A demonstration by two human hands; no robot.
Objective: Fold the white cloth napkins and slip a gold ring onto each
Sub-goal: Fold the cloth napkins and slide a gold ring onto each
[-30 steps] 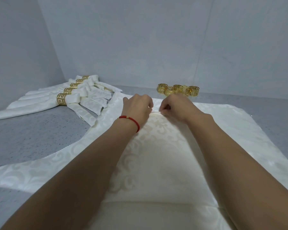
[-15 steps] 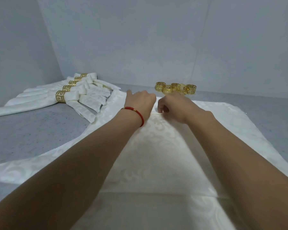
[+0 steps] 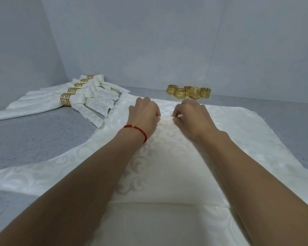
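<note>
A white patterned cloth napkin (image 3: 167,166) lies spread on the grey table, its near part folded over. My left hand (image 3: 144,114), with a red cord at the wrist, and my right hand (image 3: 190,118) sit close together at the far middle of the napkin. Both pinch a small raised fold of cloth between thumb and fingers. Several loose gold rings (image 3: 188,91) are clustered on the table just beyond my hands.
Several folded napkins with gold rings (image 3: 66,102) lie fanned at the far left. The grey speckled table (image 3: 34,139) meets pale walls at the back and left. The spread napkin's edges reach near the right side.
Both hands stayed at the napkin's far middle. They have drawn slightly toward me and now pinch up a small ridge of cloth between them.
</note>
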